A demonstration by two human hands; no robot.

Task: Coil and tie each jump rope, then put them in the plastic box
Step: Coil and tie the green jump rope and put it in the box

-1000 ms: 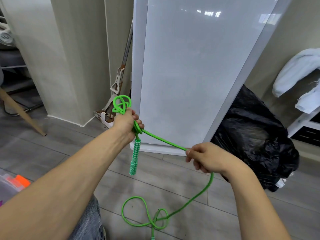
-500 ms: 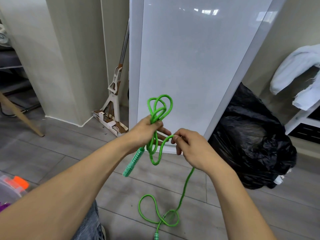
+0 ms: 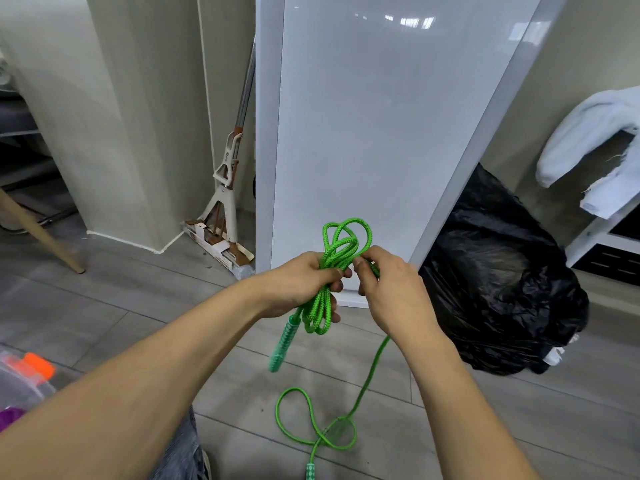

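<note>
A bright green jump rope (image 3: 341,244) is bunched into several loops in mid-air at the centre of the head view. My left hand (image 3: 304,282) grips the bundle at its middle, loops sticking out above and below the fist. One patterned green handle (image 3: 282,344) hangs down from that hand. My right hand (image 3: 388,289) pinches the rope right beside the bundle. From it the loose tail (image 3: 367,379) drops to the floor, curls into a loop (image 3: 311,424) and ends at the second handle (image 3: 310,472) at the bottom edge. The plastic box (image 3: 20,386) shows at the lower left.
A white panel (image 3: 381,133) leans against the wall straight ahead. A black rubbish bag (image 3: 495,278) sits to its right, under a white shelf (image 3: 602,230) with pale cloth. A squeeze mop (image 3: 225,202) stands at the left. A wooden leg (image 3: 38,233) slants far left.
My hands came together from apart. The taut stretch of rope between them has been folded into the bundle, which now has more loops. The tail on the floor has shortened.
</note>
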